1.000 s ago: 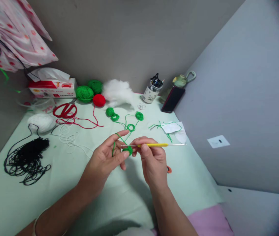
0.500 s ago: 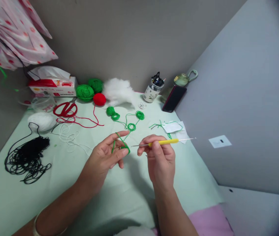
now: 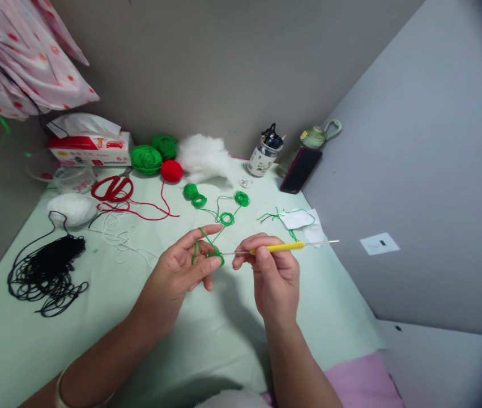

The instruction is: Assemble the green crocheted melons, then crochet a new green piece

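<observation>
Between thumb and fingers, my left hand (image 3: pixel 181 266) pinches a small piece of green yarn (image 3: pixel 216 259). A strand of it runs up over the raised index finger and on toward a loose green coil (image 3: pixel 226 219) on the table. My right hand (image 3: pixel 277 277) grips a crochet hook (image 3: pixel 283 247) by its yellow handle, like a pencil. The hook's thin metal tip points left and meets the green yarn at my left fingertips; whether it is through a loop is too small to tell. Its other metal end sticks out to the right.
Behind my hands lie green yarn balls (image 3: pixel 146 160), a red ball (image 3: pixel 171 170), white stuffing (image 3: pixel 204 158) and red-handled scissors (image 3: pixel 113 188). Black yarn (image 3: pixel 49 269) and a white skein (image 3: pixel 72 209) lie left. A pen cup (image 3: pixel 265 156) and phone (image 3: pixel 301 170) stand back right.
My right hand has moved slightly left with the crochet hook, bringing its tip from just beside the green yarn to touching it. My left hand stays nearly still.
</observation>
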`<state>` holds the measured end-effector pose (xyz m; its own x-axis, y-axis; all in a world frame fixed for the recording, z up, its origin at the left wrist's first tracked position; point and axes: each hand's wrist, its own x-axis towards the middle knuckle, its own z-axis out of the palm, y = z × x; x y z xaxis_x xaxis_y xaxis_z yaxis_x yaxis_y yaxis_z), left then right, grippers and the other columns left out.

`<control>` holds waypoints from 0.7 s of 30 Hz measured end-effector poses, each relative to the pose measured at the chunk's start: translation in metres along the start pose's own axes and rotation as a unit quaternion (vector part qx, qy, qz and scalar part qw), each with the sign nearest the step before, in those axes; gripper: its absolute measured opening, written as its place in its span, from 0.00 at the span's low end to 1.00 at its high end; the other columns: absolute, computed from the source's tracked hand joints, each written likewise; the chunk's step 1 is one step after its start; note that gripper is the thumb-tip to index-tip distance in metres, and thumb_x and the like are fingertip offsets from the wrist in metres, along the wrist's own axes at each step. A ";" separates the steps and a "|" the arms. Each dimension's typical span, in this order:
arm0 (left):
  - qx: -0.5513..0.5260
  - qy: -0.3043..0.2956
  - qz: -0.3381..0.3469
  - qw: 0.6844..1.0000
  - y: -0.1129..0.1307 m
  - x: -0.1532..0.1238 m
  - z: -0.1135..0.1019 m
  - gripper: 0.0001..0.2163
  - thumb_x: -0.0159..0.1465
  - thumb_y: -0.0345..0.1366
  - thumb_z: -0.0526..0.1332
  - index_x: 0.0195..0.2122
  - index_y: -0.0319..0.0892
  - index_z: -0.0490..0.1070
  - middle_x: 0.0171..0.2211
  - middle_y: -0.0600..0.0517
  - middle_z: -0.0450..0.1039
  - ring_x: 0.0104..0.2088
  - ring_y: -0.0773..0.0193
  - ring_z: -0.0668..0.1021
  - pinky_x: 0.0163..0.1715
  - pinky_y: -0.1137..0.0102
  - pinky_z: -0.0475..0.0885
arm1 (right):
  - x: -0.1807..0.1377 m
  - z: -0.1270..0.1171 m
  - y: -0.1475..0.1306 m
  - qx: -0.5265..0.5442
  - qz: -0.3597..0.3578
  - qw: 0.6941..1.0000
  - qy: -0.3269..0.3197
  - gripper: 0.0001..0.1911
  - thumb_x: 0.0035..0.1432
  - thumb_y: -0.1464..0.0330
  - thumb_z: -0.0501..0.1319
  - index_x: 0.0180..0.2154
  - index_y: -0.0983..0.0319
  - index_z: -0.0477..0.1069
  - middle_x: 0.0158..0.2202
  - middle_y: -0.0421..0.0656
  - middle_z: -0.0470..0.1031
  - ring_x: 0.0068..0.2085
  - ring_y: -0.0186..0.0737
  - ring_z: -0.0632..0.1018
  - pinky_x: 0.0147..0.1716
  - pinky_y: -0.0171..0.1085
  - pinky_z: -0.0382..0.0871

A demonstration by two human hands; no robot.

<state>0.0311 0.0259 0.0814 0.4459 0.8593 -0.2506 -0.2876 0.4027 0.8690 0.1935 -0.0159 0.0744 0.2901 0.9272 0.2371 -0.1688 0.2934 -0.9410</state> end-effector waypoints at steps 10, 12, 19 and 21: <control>0.022 0.002 -0.003 1.000 0.003 0.000 0.003 0.24 0.60 0.36 0.73 0.58 0.50 0.75 0.31 0.57 0.70 0.24 0.72 0.70 0.23 0.75 0.64 | -0.001 0.000 -0.001 0.002 -0.020 1.000 -0.008 0.09 0.69 0.66 0.61 0.38 0.58 0.80 0.35 0.41 0.77 0.31 0.36 0.79 0.33 0.39 0.74; 0.016 -0.002 -0.015 1.000 0.004 0.000 0.003 0.26 0.60 0.37 0.73 0.59 0.50 0.74 0.31 0.58 0.71 0.22 0.73 0.70 0.21 0.76 0.63 | 0.000 0.001 0.000 0.027 0.000 1.000 -0.004 0.09 0.68 0.64 0.62 0.37 0.58 0.80 0.34 0.41 0.77 0.30 0.36 0.79 0.31 0.39 0.75; 0.010 0.017 -0.012 1.000 0.005 0.000 0.005 0.30 0.56 0.32 0.74 0.61 0.47 0.72 0.30 0.57 0.72 0.24 0.71 0.70 0.23 0.75 0.67 | 0.002 0.002 0.001 0.031 0.016 0.999 0.005 0.10 0.66 0.61 0.64 0.36 0.59 0.79 0.32 0.41 0.78 0.28 0.36 0.79 0.30 0.39 0.76; 0.012 0.025 -0.008 1.000 0.005 0.000 0.005 0.31 0.55 0.30 0.74 0.61 0.47 0.72 0.30 0.57 0.72 0.24 0.71 0.70 0.22 0.76 0.68 | 0.000 0.001 0.002 0.021 0.006 1.000 0.001 0.10 0.67 0.61 0.63 0.37 0.59 0.79 0.33 0.42 0.78 0.29 0.36 0.79 0.31 0.39 0.75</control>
<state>0.0340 0.0261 0.0876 0.4069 0.8681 -0.2842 -0.2608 0.4086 0.8747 0.1919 -0.0153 0.0732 0.2894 0.9301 0.2263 -0.2114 0.2927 -0.9326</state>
